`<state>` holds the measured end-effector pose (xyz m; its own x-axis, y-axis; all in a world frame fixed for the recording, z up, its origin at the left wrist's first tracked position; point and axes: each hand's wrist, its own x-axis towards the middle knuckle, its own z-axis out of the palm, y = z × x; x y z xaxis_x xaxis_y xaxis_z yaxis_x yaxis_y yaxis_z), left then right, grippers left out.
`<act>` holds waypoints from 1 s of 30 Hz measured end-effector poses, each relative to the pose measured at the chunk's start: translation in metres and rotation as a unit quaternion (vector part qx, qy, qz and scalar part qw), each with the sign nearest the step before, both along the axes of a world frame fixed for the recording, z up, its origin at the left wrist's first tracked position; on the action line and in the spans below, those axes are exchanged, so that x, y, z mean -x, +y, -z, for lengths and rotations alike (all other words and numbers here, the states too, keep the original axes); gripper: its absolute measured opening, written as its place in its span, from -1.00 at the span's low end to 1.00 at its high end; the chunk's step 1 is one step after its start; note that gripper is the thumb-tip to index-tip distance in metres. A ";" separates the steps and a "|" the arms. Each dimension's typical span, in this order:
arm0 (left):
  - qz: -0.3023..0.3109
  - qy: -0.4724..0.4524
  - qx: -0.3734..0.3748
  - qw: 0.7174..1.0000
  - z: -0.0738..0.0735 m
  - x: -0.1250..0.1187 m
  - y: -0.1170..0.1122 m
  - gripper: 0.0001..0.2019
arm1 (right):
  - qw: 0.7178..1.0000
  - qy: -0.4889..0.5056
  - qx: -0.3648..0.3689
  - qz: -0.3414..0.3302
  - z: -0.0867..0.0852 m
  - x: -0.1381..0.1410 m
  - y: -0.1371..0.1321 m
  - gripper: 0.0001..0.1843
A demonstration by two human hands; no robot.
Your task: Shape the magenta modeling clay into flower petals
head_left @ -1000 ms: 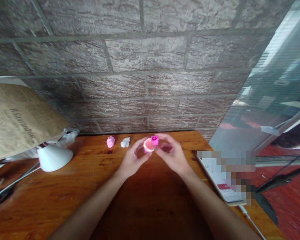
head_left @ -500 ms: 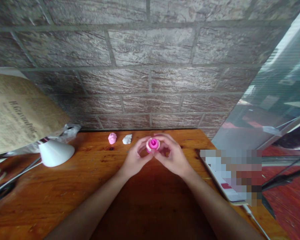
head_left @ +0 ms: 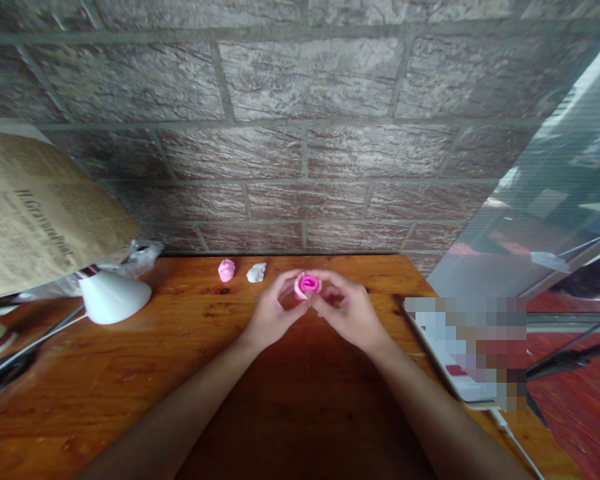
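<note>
Between my two hands, above the wooden table (head_left: 180,360), is a small pink rose-shaped piece (head_left: 309,285) with a bright pink rolled middle and a paler outer layer. My left hand (head_left: 276,310) is closed on its left side, fingers curved behind and thumb in front. From the other side my right hand (head_left: 350,310) grips it with thumb and fingertips. Beyond my left hand lie a pale pink lump (head_left: 227,271) and a white lump (head_left: 256,272), apart from each other. What the lumps are made of I cannot tell.
A lamp with a printed paper shade (head_left: 40,213) and a white cone (head_left: 115,298) stand at the left, beside crumpled clear plastic (head_left: 143,257). A flat device (head_left: 460,360), partly pixelated, lies at the right edge with a white cable (head_left: 515,440). A brick wall (head_left: 310,153) rises behind.
The rose-shaped piece's centre looks flatter and its rolled folds are turned differently. Both hands keep hold of it, with small finger shifts. The whole view has moved slightly.
</note>
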<state>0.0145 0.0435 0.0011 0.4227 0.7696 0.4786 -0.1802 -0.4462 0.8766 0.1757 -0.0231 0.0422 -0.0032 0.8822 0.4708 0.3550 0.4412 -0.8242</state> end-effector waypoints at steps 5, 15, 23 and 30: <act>-0.001 -0.004 -0.004 1.000 0.001 -0.001 -0.001 -0.55 | 0.998 -0.033 -0.052 0.029 -0.002 -0.003 0.001 -0.71; -0.006 -0.007 -0.020 1.000 -0.001 -0.001 -0.002 -0.57 | 0.997 -0.035 -0.064 0.036 -0.003 -0.001 0.002 -0.76; -0.014 0.001 -0.018 1.000 0.000 0.000 -0.002 -0.58 | 0.999 -0.013 -0.022 0.034 0.000 0.000 0.002 -0.75; -0.017 -0.027 0.020 0.999 -0.004 -0.002 -0.003 -0.58 | 0.997 -0.007 -0.017 0.071 0.001 -0.005 0.004 -0.51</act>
